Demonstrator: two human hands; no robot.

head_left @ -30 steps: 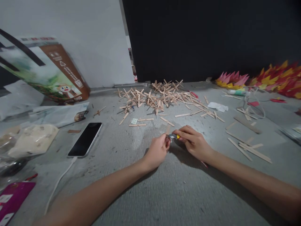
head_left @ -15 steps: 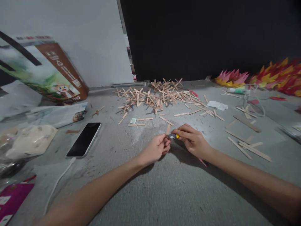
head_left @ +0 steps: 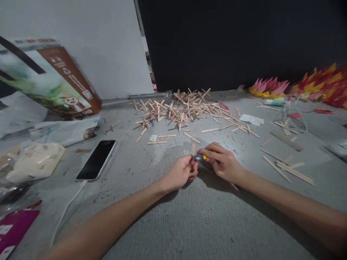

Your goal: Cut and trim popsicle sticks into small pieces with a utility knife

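My left hand [head_left: 182,169] is closed, its fingertips pinching a wooden craft stick [head_left: 193,148] that points away from me. Facing it, my right hand [head_left: 223,161] is closed around a small hand tool [head_left: 199,157] with a grey metal head and a yellow part. The tool's head meets the stick right at my left fingertips; the exact contact is too small to make out. Below my right palm a thin reddish end pokes out, mostly hidden. Just beyond my hands lie single craft sticks [head_left: 191,138] and a small pale green square [head_left: 153,138].
A pile of crossed craft sticks [head_left: 173,110] spreads along the back. Loose sticks [head_left: 295,171] and a white paper scrap [head_left: 251,119] lie right, near pink-yellow paper petals [head_left: 269,87]. On the left are a cabled phone [head_left: 96,160], a printed bag [head_left: 67,83] and plastic packets [head_left: 35,162].
The camera view has shifted very slightly. The held stick stands a little straighter between my fingers; both hands keep nearly the same place and grip.
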